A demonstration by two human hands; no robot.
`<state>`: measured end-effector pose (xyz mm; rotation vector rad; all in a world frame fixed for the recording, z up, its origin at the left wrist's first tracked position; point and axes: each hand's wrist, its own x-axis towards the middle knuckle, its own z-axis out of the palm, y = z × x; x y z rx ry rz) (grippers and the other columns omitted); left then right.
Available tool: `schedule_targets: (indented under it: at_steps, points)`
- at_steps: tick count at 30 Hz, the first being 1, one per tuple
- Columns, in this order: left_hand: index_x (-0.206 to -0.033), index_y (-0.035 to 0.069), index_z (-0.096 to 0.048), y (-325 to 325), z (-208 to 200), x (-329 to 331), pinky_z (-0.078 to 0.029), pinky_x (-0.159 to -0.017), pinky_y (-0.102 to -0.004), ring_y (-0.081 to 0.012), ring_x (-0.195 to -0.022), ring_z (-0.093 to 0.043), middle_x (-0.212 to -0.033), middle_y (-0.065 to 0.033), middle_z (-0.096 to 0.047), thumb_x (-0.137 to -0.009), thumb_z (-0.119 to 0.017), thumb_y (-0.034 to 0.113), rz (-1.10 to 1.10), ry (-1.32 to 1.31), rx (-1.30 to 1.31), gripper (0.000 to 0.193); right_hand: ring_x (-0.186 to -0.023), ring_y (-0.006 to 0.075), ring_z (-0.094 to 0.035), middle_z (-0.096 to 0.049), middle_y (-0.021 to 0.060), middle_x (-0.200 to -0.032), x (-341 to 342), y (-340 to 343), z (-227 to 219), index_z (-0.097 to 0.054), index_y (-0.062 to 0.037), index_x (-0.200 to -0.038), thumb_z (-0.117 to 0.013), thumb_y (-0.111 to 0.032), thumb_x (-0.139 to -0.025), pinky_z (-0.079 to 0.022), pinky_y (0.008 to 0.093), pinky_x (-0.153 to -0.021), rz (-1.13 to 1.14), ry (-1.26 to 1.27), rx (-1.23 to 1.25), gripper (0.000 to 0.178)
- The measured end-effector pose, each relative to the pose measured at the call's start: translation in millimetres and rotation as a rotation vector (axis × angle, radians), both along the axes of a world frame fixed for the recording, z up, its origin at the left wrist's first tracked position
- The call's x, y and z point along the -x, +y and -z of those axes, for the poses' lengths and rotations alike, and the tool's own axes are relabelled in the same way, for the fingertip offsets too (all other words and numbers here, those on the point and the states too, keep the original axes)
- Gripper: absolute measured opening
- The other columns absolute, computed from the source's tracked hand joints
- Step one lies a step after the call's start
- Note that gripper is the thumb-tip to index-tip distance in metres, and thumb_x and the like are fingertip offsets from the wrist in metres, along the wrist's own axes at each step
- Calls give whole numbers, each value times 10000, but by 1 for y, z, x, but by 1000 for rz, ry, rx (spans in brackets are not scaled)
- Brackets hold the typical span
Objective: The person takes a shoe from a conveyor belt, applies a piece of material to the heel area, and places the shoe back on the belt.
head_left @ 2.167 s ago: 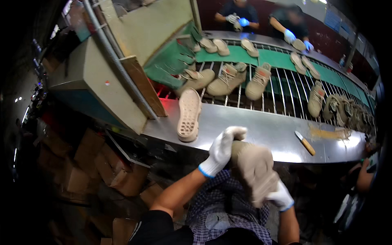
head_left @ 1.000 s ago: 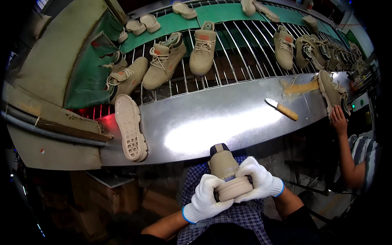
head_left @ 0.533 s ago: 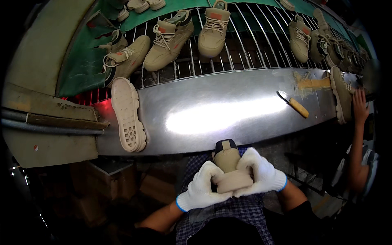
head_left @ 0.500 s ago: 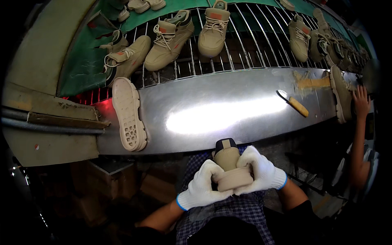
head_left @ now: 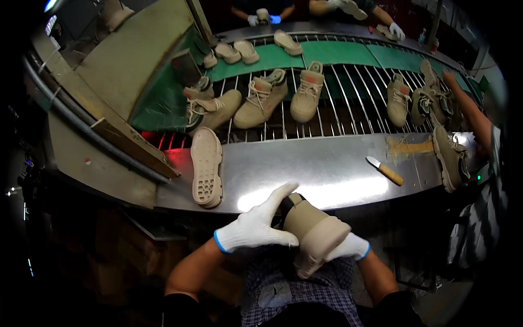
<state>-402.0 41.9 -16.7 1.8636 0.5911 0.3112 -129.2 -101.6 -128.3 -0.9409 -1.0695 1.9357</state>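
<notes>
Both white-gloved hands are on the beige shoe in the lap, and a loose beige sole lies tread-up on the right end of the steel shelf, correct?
Not quite: the head view shows the loose beige sole tread-up at the left end of the steel shelf. Both white-gloved hands, left hand and right hand, do hold the beige shoe.

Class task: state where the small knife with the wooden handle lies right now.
In the head view, the knife lies right of centre on the steel table, between the upturned sole and a tan shoe.

A shoe factory line; a green conveyor belt (head_left: 338,54) runs into metal rollers (head_left: 348,103) carrying tan laced boots (head_left: 261,98); loose soles (head_left: 206,166) lie on a steel bench (head_left: 327,169) beside a knife (head_left: 384,170); gloved workers (head_left: 261,16) stand along the far side.
</notes>
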Motion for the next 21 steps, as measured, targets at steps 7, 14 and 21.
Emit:
schedule_targets:
  at_steps: [7, 14, 21]
  points:
    - [-1379, 25, -487, -24, -73, -27, -565, -941, -422, -269, -1061, -673, -1217, -140, -629, -578, -1085, 283, -237, -465, -704, 1032, -1249, 217, -637, -674, 130, -1336, -24, 70, -111, -588, 17, -1445, -750, -193, -977, -494, 375, -1118, 640, -349, -445, 538]
    - [-1310, 66, -517, -36, -10, -90, -537, -752, -438, -323, -906, -657, -1115, -128, -612, -665, -1003, 447, -505, -352, -1283, 893, -1356, 323, -574, -579, 242, -1436, -15, 57, -109, -416, 90, -1564, -694, -297, -1007, -442, 423, -1167, 825, -585, -998, 733]
    - [-1225, 24, -619, -55, 13, -98, -532, -634, -365, -255, -822, -653, -1024, -108, -595, -719, -776, 192, -265, -402, -1354, 556, -1246, 286, -674, -692, 213, -1337, -28, 26, -115, -582, 72, -1430, -601, -260, -1059, -509, 401, -1103, 768, -778, -682, 498]
